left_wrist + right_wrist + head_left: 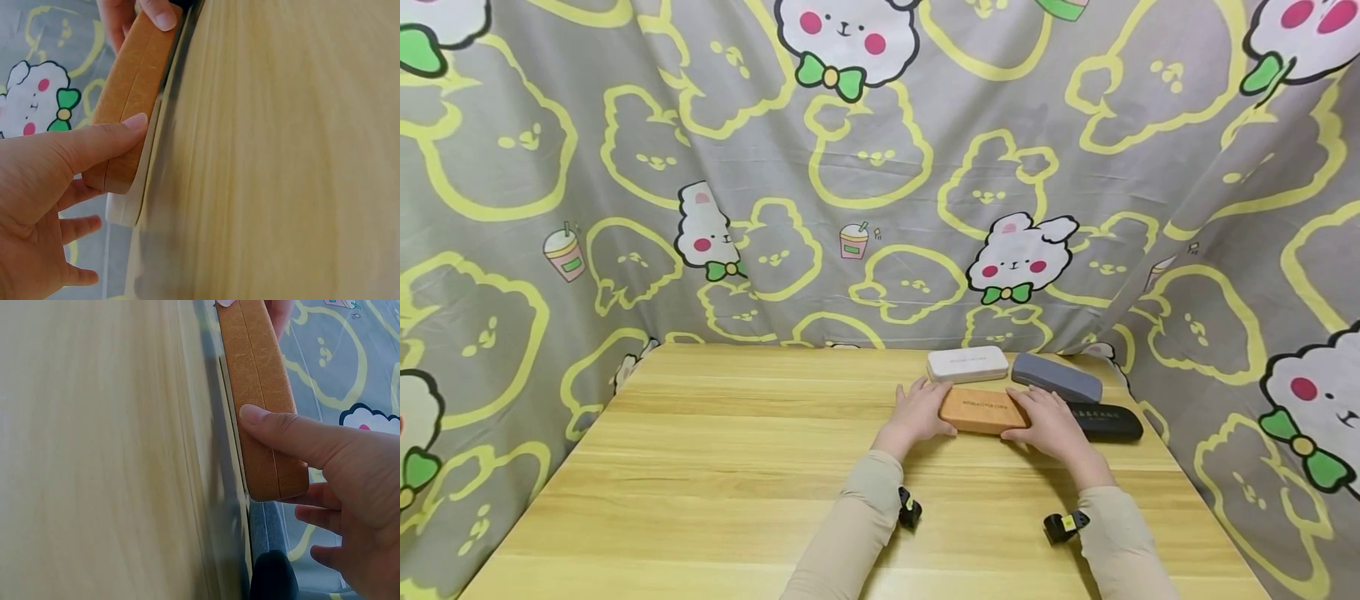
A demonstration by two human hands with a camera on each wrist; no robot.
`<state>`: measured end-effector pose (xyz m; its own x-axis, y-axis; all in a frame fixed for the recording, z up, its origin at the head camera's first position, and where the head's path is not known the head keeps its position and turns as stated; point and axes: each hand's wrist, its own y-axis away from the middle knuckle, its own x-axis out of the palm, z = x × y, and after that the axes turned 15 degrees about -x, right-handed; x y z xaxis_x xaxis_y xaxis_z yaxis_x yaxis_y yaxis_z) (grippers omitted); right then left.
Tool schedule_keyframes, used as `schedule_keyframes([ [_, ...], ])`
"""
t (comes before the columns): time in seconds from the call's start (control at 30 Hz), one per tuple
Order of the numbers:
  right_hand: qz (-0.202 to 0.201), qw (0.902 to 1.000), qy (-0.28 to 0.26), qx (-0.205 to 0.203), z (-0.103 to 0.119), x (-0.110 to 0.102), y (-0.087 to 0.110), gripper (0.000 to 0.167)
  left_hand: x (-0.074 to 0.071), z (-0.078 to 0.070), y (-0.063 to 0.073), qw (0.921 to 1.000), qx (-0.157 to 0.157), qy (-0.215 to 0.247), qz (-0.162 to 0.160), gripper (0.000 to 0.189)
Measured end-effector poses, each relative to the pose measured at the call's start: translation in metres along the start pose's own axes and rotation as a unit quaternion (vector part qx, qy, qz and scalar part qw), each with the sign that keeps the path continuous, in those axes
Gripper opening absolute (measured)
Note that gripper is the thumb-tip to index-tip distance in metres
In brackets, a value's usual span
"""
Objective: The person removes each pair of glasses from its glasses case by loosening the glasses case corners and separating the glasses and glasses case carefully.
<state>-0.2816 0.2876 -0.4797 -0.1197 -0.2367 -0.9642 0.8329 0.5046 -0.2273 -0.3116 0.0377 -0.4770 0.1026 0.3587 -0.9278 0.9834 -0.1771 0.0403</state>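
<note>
Both hands hold an orange-brown glasses case (983, 410), one at each end, with small lettering on its top. My left hand (917, 417) pinches the left end; in the left wrist view its thumb (109, 140) lies along the front side, with the other fingers behind. At the right end my right hand (1048, 423) grips likewise, its thumb (275, 425) across the front side in the right wrist view. The case is level and close over the wooden table. A white glasses case (967, 364) lies just behind it.
A grey-blue glasses case (1063, 377) lies behind the right hand. Beside that hand, a black glasses case (1112, 423) with lettering is partly hidden. The wooden table (700, 467) ends at a patterned grey curtain (880, 275) at the back and sides.
</note>
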Motion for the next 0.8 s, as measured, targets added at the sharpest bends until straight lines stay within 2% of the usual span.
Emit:
schedule_keyframes([
  [0.57, -0.015, 0.9998, 0.004, -0.012, 0.015, -0.007, -0.004, 0.084, -0.015, 0.010, 0.011, 0.9999, 0.007, 0.006, -0.011, 0.089],
  [0.8, -0.032, 0.9991, 0.007, -0.028, 0.021, -0.008, -0.006, 0.083, -0.018, 0.016, 0.015, 0.9998, 0.011, 0.001, -0.019, 0.088],
])
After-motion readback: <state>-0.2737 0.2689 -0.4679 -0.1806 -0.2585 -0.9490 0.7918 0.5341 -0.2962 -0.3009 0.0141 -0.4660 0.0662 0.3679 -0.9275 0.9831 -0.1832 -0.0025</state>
